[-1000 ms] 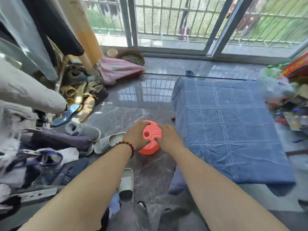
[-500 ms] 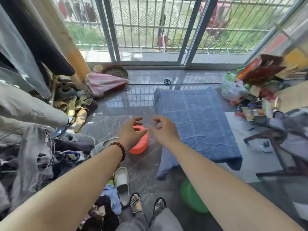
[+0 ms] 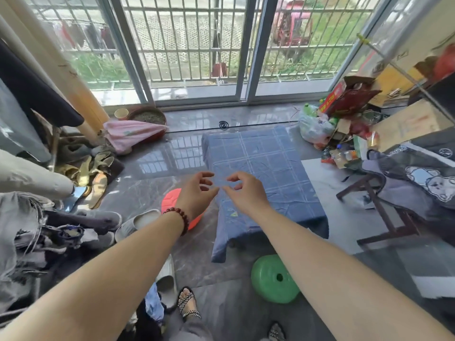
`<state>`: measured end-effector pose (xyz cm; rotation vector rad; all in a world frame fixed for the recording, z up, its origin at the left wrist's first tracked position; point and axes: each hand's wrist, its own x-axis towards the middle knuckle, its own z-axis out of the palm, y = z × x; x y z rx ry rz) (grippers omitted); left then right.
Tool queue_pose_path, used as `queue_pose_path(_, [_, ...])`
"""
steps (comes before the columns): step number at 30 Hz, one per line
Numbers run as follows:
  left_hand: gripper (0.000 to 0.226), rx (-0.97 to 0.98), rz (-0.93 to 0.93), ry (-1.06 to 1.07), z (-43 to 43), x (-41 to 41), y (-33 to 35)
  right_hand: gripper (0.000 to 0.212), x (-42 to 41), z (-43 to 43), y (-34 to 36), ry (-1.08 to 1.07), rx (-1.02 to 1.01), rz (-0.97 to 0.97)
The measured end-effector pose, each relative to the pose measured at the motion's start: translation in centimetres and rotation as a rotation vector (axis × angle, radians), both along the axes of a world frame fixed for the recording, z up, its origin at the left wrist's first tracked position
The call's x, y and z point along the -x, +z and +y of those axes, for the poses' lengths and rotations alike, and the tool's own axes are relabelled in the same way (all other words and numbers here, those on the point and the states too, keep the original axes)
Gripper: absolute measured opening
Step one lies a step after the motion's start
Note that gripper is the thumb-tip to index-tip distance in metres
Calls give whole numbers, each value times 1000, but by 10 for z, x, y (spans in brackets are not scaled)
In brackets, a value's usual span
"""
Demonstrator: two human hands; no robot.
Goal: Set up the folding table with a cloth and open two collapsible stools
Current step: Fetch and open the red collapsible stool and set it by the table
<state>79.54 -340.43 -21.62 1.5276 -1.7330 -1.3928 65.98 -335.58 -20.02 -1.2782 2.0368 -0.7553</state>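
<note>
Left hand: hovered with fingers loosely curled, grasping nothing; bead bracelet at the wrist.
Right hand: hovered just right of the left one, fingertips almost meeting it, relaxed and holding nothing.
Blue cloth: lay spread and slightly creased over the folding table, draped down the near and left edges; table itself hidden beneath, right of centre and reaching toward the far window.
Orange stool: stood on the grey floor just left of the table's left edge, partly covered by the left hand and wrist; not touched by either hand, as far as could be seen.
Green stool: stood on the floor near the table's near edge, under the right forearm, round top with a hole facing up.
Stool height: looked drum-like for the green one; could not be told for the orange one.
Key relation: orange stool lay directly below and a little left of the left hand, upright axis, so the left hand sat nearer; green stool lay near and right, closer to the right arm.
Progress, as judged: cloth on, both stools placed beside the table; task probably close to done.
Next, as judged: a check on the orange stool's height, a straight drop down with both hands.
</note>
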Motion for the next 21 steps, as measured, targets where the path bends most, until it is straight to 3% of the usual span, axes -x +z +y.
queue_pose_path(14, [30,93,17,144,148,126,28,23,142,128,17,122,73,0])
queue_pose_path(21, [25,113,-7,134,183,137,29,17,164,168,14,131,76,-7])
